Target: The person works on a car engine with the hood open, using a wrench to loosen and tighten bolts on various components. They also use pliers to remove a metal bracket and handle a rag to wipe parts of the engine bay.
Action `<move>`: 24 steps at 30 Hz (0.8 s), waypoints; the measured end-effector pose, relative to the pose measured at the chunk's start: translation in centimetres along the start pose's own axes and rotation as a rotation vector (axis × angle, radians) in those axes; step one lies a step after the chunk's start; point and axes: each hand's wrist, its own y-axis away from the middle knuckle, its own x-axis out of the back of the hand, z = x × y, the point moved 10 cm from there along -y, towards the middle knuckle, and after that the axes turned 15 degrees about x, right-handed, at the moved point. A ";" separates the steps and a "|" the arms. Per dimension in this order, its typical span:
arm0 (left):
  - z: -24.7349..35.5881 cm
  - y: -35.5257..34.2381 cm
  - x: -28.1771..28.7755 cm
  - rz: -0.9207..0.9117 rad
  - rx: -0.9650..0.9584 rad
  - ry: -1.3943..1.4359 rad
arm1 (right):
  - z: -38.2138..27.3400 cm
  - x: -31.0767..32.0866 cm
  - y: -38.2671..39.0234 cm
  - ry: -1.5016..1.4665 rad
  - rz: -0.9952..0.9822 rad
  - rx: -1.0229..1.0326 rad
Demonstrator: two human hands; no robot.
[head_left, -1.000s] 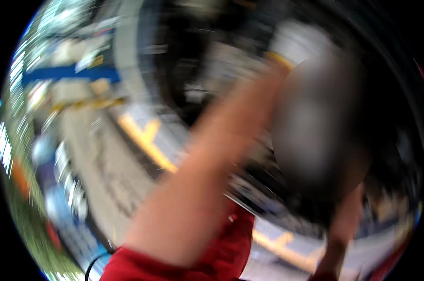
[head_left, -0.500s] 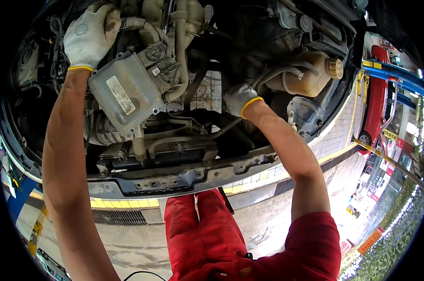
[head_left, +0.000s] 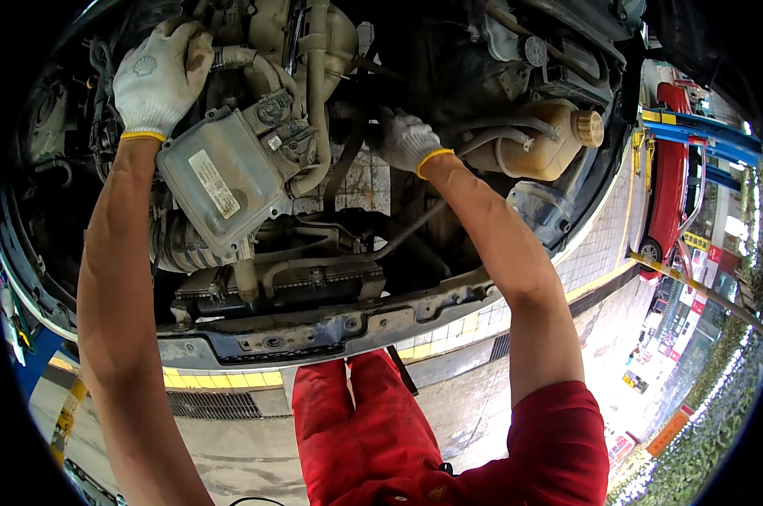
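Both my hands wear white knit gloves with yellow cuffs and reach into a car's open engine bay. My left hand [head_left: 161,80] is curled, its fingertips bent down out of sight among the parts beside a ribbed hose [head_left: 234,57]. Just below it sits a flat grey control unit [head_left: 221,181] with a white label. Over the dark gap in the middle, my right hand [head_left: 405,141] is closed, knuckles up; whatever lies in its fingers is hidden. To its right are a black hose [head_left: 504,135] and a yellowed coolant tank [head_left: 543,139] with a tan cap.
Along the near side runs the bay's metal front crossmember [head_left: 356,325]. A thin dark hose [head_left: 339,261] curves behind it. Another grey pipe [head_left: 318,101] stands right of the control unit. Farther right, a red car [head_left: 670,169] is beside blue lift arms [head_left: 693,135].
My right hand has moved left and farther into the bay, away from the coolant tank. My left hand stays at nearly the same spot beside the ribbed hose.
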 end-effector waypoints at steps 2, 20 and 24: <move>0.0 0.1 0.3 0.010 -0.005 0.010 | 0.0 2.8 -1.2 0.062 0.081 0.113; -0.4 0.2 0.9 0.016 0.031 0.081 | -2.3 10.6 1.2 0.207 -0.190 0.119; -0.3 0.0 1.0 0.028 0.031 0.080 | -1.8 11.0 2.2 0.208 0.067 0.066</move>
